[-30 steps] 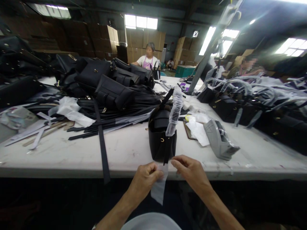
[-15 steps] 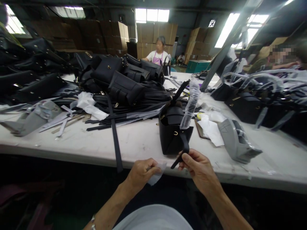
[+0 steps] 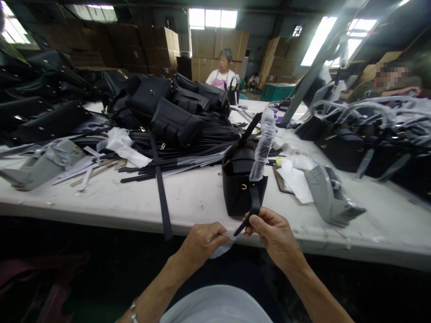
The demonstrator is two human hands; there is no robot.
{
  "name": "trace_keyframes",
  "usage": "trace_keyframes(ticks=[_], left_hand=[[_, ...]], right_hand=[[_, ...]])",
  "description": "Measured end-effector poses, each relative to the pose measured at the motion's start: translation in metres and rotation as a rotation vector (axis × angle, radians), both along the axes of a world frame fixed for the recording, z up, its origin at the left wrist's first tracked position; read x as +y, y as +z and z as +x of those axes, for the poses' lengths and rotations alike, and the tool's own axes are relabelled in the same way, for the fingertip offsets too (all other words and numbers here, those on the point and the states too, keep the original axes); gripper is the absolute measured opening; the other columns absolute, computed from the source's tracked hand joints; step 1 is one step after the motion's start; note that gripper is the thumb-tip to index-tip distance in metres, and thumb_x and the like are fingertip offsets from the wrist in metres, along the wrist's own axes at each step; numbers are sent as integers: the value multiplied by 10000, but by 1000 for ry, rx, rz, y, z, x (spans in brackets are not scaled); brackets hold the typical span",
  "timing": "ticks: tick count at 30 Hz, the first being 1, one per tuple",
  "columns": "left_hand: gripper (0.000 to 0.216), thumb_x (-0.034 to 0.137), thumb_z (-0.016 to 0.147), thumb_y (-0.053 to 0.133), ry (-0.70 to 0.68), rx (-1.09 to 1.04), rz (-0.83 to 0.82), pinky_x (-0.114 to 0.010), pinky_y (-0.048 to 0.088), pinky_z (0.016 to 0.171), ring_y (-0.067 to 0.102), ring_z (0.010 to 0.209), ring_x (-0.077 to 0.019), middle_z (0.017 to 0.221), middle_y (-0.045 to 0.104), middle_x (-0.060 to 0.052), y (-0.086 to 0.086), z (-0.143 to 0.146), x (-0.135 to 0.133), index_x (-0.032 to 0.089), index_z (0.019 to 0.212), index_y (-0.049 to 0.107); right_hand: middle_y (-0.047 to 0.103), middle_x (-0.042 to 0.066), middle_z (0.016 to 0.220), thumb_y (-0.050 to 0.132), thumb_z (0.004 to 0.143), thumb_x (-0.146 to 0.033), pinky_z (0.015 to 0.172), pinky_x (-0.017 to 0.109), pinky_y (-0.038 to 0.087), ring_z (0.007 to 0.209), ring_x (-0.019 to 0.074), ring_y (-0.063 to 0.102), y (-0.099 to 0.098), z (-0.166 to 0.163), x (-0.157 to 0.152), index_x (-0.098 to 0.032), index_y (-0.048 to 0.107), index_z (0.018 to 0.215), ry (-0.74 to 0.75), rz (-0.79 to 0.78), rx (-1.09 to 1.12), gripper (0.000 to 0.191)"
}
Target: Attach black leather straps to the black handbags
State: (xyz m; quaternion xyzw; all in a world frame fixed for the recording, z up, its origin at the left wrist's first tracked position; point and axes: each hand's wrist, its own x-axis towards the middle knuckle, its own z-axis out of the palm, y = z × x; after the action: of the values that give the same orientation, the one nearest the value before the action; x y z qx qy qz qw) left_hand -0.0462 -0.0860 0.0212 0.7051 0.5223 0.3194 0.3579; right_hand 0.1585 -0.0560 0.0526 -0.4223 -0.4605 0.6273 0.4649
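Observation:
A small black handbag (image 3: 239, 184) stands upright near the front edge of the white table (image 3: 198, 197). One of its handles is wrapped in clear plastic (image 3: 261, 148). A black strap (image 3: 252, 211) hangs down its front. My right hand (image 3: 272, 233) pinches the free end of that strap just below the table edge. My left hand (image 3: 202, 242) is closed on a small white piece of wrapping sheet (image 3: 222, 248), close to the strap's tip.
A heap of black bags (image 3: 168, 112) and loose black straps (image 3: 158, 175) covers the table's left and middle. A grey tape dispenser (image 3: 332, 197) sits to the right, another at the left (image 3: 40, 163). Wrapped bags (image 3: 370, 139) fill the right side. Other people work at the back.
My right hand has let go of the white sheet and taken the black strap's end. My left hand keeps the sheet, now bunched smaller, and has moved nearer the strap.

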Motion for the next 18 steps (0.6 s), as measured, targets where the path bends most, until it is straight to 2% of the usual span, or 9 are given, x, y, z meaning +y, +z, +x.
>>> trace_keyframes(ticks=[11, 18], left_hand=[[97, 258, 823, 654, -4, 17, -15, -202, 437, 631, 657, 642, -142, 738, 751, 13, 1, 3, 0, 224, 822, 744], [100, 245, 807, 647, 34, -78, -84, -185, 427, 613, 612, 610, -122, 697, 723, 26, 2, 13, -2, 201, 792, 735]], right_hand=[[689, 26, 653, 770, 745, -408, 607, 259, 507, 583, 153, 630, -5, -1, -1, -150, 710, 796, 11, 29, -100, 270], [619, -12, 612, 756, 761, -387, 561, 227, 415, 563, 115, 524, -8, -2, 2, -155, 705, 731, -4, 89, -155, 239]])
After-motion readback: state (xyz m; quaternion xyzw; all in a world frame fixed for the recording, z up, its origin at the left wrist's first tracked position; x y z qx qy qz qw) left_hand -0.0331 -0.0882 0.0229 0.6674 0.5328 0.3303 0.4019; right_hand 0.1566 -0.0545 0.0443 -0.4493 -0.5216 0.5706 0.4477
